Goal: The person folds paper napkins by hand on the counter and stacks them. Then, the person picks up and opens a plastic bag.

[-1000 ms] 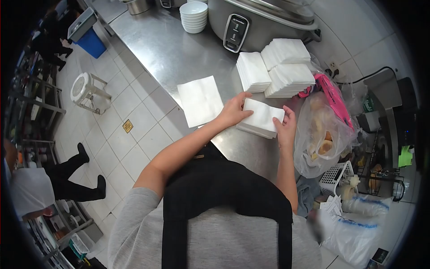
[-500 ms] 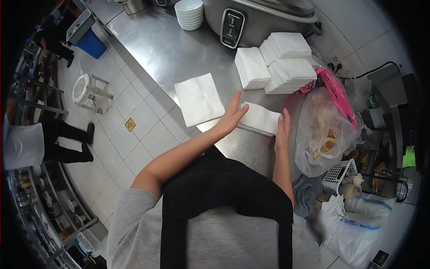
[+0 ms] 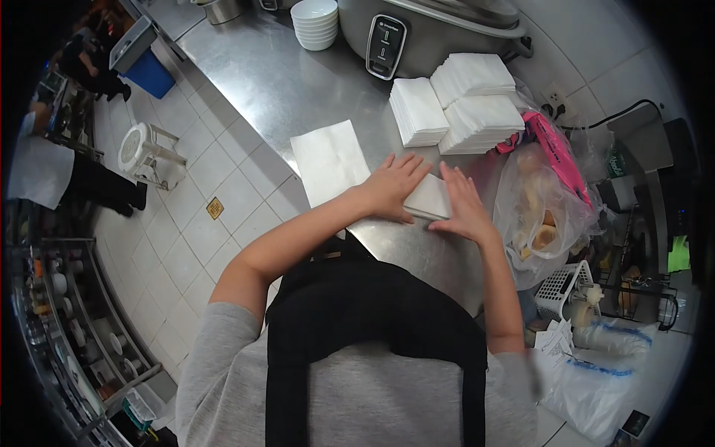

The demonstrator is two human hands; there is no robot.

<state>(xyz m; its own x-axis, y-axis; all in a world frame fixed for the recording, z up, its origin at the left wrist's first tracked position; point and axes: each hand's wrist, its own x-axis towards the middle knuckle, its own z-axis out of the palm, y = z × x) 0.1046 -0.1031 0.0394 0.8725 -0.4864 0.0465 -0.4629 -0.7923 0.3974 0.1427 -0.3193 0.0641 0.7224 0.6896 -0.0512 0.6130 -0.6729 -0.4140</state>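
On the steel counter, a small stack of folded white napkins (image 3: 430, 198) lies between my two hands. My left hand (image 3: 396, 188) rests over its left side, fingers spread. My right hand (image 3: 468, 207) lies on its right side, fingers apart and thumb toward the near edge. Left of them is a flat pile of unfolded white napkins (image 3: 330, 162), partly behind my left wrist. Beyond my hands stand folded napkin stacks, one at the left (image 3: 418, 112), one at the back (image 3: 474, 77) and one at the right (image 3: 482, 124).
A large grey cooker (image 3: 436, 37) and stacked white bowls (image 3: 314, 24) stand at the back of the counter (image 3: 253, 67). A clear bag of bread (image 3: 536, 223) is at the right. Two people, a white stool (image 3: 149, 153) and a blue bin (image 3: 151, 72) are at the left.
Both hands have moved onto the small stack, with fingers spread over its sides, and more of it is covered. The nearer person at the left has moved toward the back.
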